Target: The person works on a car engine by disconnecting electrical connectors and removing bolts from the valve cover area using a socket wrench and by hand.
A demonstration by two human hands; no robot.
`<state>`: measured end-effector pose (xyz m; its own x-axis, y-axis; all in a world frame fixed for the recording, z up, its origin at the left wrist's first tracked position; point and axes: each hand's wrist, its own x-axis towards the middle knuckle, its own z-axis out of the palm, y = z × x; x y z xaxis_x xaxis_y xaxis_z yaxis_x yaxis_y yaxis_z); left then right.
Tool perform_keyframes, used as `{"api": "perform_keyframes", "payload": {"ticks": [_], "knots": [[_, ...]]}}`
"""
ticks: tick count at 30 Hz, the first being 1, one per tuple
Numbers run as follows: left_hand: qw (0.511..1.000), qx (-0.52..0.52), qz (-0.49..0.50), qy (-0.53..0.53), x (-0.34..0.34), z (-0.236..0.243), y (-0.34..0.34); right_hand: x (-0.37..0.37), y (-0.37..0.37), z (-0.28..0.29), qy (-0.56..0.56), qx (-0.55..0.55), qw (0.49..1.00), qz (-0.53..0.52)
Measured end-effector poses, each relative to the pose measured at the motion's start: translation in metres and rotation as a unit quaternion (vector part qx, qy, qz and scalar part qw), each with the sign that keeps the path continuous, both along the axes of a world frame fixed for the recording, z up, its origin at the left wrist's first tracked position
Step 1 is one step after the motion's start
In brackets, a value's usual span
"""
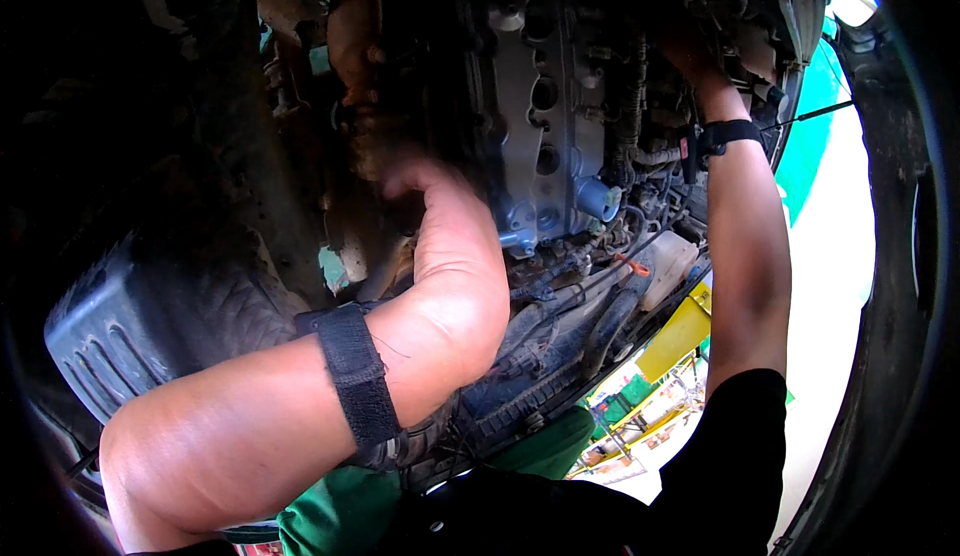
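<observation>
I look up at the underside of a vehicle's engine (545,126), a grey cast-metal block with round holes. My left hand (425,201) is bent at the wrist and reaches up beside the block's left side; its fingers vanish into a dark, rusty recess. My right hand (690,56) reaches high into wiring and hoses at the block's right side, and its fingers are hidden in shadow. Each wrist wears a black strap: one on the left forearm (355,376), one on the right wrist (728,134). What either hand touches is hidden.
A black ribbed plastic cover (130,326) hangs at the left. Hoses and cables (600,286) run under the block, next to a white plastic tank (668,266). A green body panel (815,116) and a dark tyre (900,256) border the right. Yellow equipment (680,336) shows below.
</observation>
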<state>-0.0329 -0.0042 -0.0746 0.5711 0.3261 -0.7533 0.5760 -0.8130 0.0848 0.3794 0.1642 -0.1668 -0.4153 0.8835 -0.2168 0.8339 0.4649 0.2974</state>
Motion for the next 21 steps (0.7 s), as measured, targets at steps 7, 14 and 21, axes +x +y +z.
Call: {"api": "perform_keyframes", "payload": {"ticks": [7,14,21], "knots": [[0.999,-0.003,-0.042,0.008,0.005,-0.002,0.002,0.021,0.025,0.026,0.018,-0.071,0.995,-0.061],[0.999,-0.004,-0.05,0.015,0.001,-0.006,-0.002,0.004,0.064,0.025,0.022,-0.141,0.985,-0.092],[0.997,-0.034,-0.069,-0.012,0.004,0.002,0.006,0.094,0.044,-0.008,-0.078,-0.022,0.997,-0.003]]}}
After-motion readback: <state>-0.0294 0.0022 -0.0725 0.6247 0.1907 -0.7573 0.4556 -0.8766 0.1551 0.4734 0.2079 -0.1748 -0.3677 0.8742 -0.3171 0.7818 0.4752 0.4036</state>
